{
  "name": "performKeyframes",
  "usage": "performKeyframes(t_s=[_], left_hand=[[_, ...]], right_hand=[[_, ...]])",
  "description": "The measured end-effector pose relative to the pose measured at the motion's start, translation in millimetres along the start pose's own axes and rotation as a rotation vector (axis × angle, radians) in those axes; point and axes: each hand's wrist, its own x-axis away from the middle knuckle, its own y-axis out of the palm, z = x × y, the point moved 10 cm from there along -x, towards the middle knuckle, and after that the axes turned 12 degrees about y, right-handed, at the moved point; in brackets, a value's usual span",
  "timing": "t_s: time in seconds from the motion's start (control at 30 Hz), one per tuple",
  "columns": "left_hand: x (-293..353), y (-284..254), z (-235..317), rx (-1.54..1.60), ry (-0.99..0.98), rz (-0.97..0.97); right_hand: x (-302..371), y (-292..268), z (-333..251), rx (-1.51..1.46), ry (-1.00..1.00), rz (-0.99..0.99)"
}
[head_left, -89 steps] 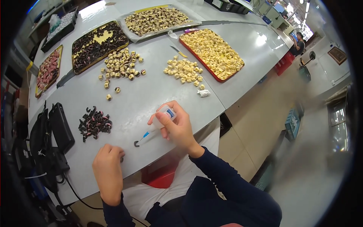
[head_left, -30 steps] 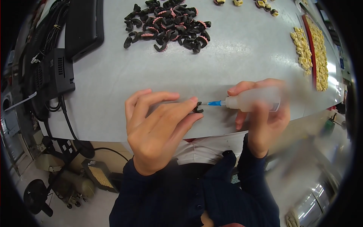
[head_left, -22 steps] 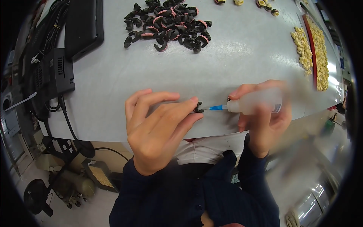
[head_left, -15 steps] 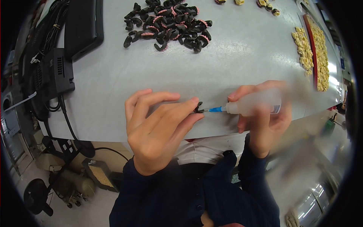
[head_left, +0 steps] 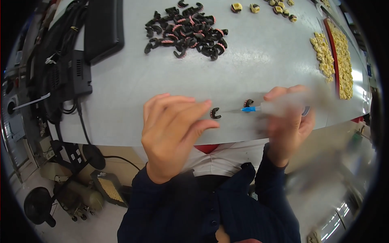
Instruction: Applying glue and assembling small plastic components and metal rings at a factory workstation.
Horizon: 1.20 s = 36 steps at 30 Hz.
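My left hand (head_left: 168,135) is open, with thumb and fingers spread. Just off its fingertips, a small black C-shaped piece with a pink beaded edge (head_left: 213,113) lies on the grey table (head_left: 170,77). In my right hand (head_left: 285,135) is a translucent white squeeze bottle (head_left: 283,105), blurred by motion. Its blue needle tip (head_left: 248,109) points left toward that piece, the thin needle ending a little short of it. A second black C-shaped piece (head_left: 248,103) rests beside the blue tip, close to the right hand.
A heap of similar black and pink pieces (head_left: 188,32) lies at the far side. Several yellow pieces (head_left: 279,9) sit at far right, near a pile of pale yellow pieces (head_left: 323,56) and a red-edged tray (head_left: 335,60). Black electronic boxes (head_left: 104,30) and cables occupy the left.
My left fingers have let go of the black piece, which now stands free on the table. The bottle and needle have drawn back to the right. The view has shifted slightly.
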Motion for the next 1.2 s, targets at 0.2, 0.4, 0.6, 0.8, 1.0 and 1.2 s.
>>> performKeyframes(t_s=[0.2,0.4,0.6,0.8,1.0,1.2], left_hand=[[-24,-35,-28,-0.178,-0.130,0.103],[-48,-2,-43,-0.135,-0.154,-0.038],[-40,0,-45,-0.042,-0.195,-0.036],[-28,8,-28,0.121,-0.112,-0.171],[-23,14,-19,0.225,-0.059,-0.097],[-23,14,-22,0.188,-0.075,-0.052]], right_hand=[[1,-11,2,-0.037,-0.015,0.043],[1,-9,-1,-0.072,0.013,0.060],[0,-9,-4,-0.128,-0.003,0.023],[0,-6,-7,-0.137,-0.003,0.008],[-6,8,-7,-0.120,0.041,0.027],[-18,22,-5,-0.051,0.078,0.043]])
